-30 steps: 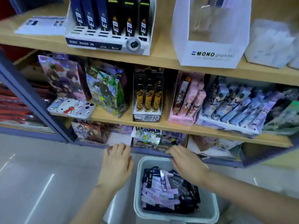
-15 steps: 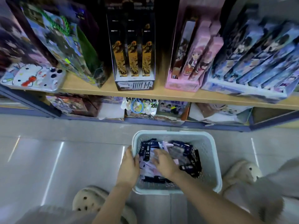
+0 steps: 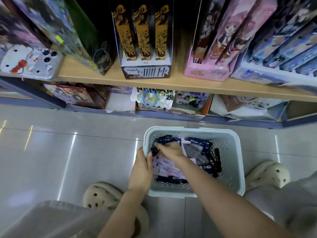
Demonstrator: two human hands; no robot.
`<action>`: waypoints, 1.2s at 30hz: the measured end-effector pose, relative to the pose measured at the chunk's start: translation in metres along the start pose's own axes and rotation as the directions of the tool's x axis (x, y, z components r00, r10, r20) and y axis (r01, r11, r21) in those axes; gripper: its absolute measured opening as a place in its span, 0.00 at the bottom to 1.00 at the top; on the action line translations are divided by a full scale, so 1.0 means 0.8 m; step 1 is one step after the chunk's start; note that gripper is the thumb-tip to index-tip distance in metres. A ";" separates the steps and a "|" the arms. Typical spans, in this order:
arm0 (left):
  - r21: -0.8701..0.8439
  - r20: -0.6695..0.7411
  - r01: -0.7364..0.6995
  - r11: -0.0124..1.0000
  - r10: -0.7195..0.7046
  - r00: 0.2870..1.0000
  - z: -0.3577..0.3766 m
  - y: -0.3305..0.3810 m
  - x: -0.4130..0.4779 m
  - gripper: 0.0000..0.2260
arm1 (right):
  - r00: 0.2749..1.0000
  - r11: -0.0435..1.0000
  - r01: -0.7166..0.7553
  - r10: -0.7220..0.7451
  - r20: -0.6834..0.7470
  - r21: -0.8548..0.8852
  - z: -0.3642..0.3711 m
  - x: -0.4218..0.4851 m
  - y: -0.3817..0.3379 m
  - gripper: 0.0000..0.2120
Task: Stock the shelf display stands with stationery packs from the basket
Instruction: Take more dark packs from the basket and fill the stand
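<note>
Right hand (image 3: 169, 149) down in the basket (image 3: 235, 152), fingers curled round a navy pack (image 3: 165, 140) at the heap's 11 o'clock corner, likely picked because it lies topmost. Left hand (image 3: 141, 166) clasps the rim at 9 o'clock, thumb inside, probably to steady it. Other stationery packs (image 3: 204, 153) lie toward 3 o'clock of the right hand; display stands (image 3: 145, 70) wait at 12 o'clock, well apart.

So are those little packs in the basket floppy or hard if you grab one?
Probably light: the right hand alone grips a dark pack. Likely thin but fairly stiff; they lie jumbled in the basket without bending. Their clear plastic fronts might be slippery.
</note>
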State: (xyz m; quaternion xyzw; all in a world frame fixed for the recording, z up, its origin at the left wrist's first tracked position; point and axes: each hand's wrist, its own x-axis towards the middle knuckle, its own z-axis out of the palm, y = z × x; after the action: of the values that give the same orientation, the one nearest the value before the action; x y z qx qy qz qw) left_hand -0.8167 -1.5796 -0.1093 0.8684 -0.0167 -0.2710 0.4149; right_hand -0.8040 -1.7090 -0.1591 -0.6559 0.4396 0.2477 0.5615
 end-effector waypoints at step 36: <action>-0.656 -0.102 0.124 0.744 -0.250 0.963 -0.019 0.066 -0.005 0.07 | 0.928 0.893 0.313 -0.360 -0.094 -0.323 -0.068 -0.036 0.030 0.24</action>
State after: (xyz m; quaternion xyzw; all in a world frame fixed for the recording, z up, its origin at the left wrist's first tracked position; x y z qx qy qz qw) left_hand -0.8025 -1.6021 -0.0614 0.6913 0.2028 -0.2195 0.6579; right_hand -0.8476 -1.7516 -0.1347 -0.8172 0.3173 0.1603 0.4537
